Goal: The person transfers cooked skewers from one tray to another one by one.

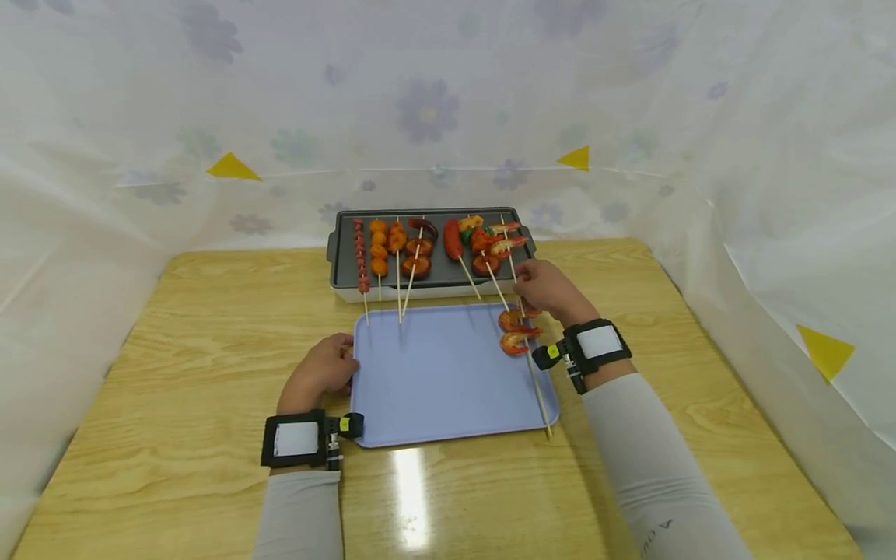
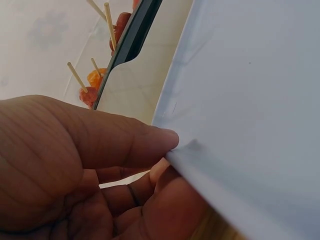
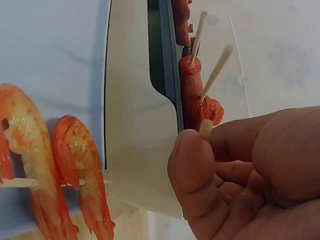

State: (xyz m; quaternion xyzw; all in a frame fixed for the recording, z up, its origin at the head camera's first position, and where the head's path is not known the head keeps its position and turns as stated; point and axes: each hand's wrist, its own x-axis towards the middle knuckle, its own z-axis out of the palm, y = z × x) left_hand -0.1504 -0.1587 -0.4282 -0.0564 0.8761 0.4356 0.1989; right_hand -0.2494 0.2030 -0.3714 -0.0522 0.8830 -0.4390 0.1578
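My left hand (image 1: pixel 323 367) pinches the left rim of a pale blue tray (image 1: pixel 441 381), thumb on top and fingers curled beneath. With thumb and fingertips my right hand (image 1: pixel 549 289) pinches the end of a wooden skewer stick (image 3: pixel 205 129) at the grill's front right. That stick seems to belong to the shrimp skewer (image 1: pixel 509 247) on the grill. Another shrimp skewer (image 1: pixel 516 342) lies on the tray's right side, its stick reaching past the near edge. Behind the tray stands the dark grill plate (image 1: pixel 437 284) on a white base.
Several skewers lie across the grill: small red pieces (image 1: pixel 360 253), orange balls (image 1: pixel 378 247), mushroom slices (image 1: pixel 416 267), a sausage (image 1: pixel 453 239) and mixed vegetables (image 1: pixel 483 241). Some sticks overhang the tray's far edge. The wooden table (image 1: pixel 210 373) is enclosed by plastic sheeting (image 1: pixel 427 101).
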